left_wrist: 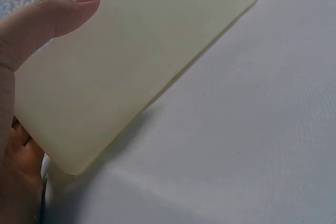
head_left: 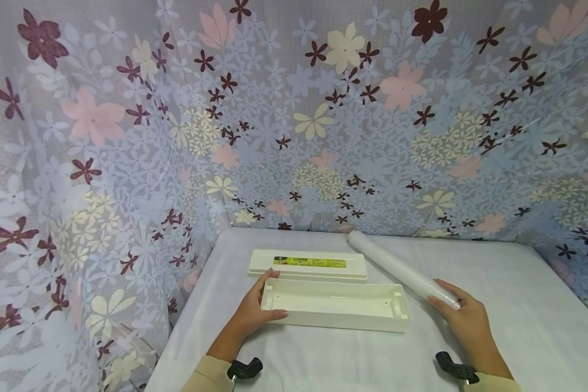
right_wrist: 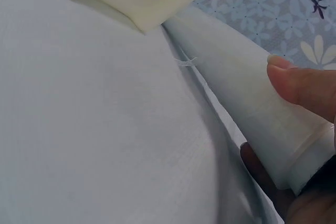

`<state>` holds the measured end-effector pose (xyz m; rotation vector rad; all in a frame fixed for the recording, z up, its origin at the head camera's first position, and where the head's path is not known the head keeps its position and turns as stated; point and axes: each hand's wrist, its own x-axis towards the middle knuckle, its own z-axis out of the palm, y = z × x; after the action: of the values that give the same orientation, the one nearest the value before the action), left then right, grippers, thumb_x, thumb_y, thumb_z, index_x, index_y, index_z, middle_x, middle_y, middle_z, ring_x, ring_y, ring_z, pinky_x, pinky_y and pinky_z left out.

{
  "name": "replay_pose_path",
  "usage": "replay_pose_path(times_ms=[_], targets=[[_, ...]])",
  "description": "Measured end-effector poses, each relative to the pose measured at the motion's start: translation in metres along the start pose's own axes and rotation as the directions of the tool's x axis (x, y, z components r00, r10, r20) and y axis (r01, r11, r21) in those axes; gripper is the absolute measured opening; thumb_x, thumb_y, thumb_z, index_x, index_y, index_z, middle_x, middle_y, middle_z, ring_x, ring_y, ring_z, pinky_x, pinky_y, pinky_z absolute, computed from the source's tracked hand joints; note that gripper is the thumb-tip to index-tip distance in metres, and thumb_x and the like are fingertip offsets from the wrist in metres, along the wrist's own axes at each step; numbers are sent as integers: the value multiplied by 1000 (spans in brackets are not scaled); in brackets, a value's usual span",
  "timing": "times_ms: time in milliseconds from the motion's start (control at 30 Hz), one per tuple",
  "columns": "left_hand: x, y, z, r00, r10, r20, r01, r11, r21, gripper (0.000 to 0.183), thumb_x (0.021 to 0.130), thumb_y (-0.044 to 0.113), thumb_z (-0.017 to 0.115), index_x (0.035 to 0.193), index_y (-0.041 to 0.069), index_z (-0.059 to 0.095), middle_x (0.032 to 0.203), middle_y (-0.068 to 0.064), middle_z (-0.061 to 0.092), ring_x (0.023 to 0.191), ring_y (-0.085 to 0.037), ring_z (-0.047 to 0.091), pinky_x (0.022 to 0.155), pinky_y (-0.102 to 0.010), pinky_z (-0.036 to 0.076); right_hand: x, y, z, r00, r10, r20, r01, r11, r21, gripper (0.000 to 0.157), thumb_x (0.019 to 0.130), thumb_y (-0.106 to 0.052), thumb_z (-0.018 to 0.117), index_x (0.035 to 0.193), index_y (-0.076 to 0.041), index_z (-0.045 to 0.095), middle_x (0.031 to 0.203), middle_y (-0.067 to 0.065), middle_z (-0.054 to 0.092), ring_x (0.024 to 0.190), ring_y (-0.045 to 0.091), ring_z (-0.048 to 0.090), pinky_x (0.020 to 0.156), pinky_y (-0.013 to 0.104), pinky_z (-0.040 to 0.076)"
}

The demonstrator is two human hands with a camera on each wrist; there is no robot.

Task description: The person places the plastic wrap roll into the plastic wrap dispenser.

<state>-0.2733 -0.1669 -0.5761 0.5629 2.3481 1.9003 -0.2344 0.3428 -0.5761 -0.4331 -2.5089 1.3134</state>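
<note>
My left hand (head_left: 256,305) grips the left end of a long cream plastic box (head_left: 333,320), thumb on its front wall and fingers round the back. The box is uncovered, and its hollow inside faces up. In the left wrist view the thumb lies along the top of the smooth box wall (left_wrist: 121,61). On the right, my right hand (head_left: 465,316) holds the near end of a roll of cling film (head_left: 402,269), which slants away to the back left. The right wrist view has the thumb on top of the roll (right_wrist: 226,72) and a finger underneath.
Behind the box lies its long cream lid (head_left: 262,261) with a yellow-green label (head_left: 310,262). A white cloth (head_left: 353,359) covers the table. Flowered curtains (head_left: 284,136) hang along the back and sides.
</note>
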Motion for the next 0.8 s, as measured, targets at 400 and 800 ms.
replay_pose_path(times_ms=[400,800], targets=[[0,0,0,1000,7,4,-7,1000,8,121,75,16,99,168,11,23,164,1,38,132,-29,52,104,-35,48,-1,-4,2,998,20,-65,-19,1000,21,68,93,-37,84,149,-5,60,151,26,52,134,51,49,102,69,40],[0,0,0,1000,-5,-1,5,1000,12,120,75,17,99,168,11,23,164,2,38,133,-27,51,107,-39,46,-3,-4,1,993,76,-86,-70,995,73,66,94,-36,84,149,-7,61,154,21,52,135,47,49,101,66,43]])
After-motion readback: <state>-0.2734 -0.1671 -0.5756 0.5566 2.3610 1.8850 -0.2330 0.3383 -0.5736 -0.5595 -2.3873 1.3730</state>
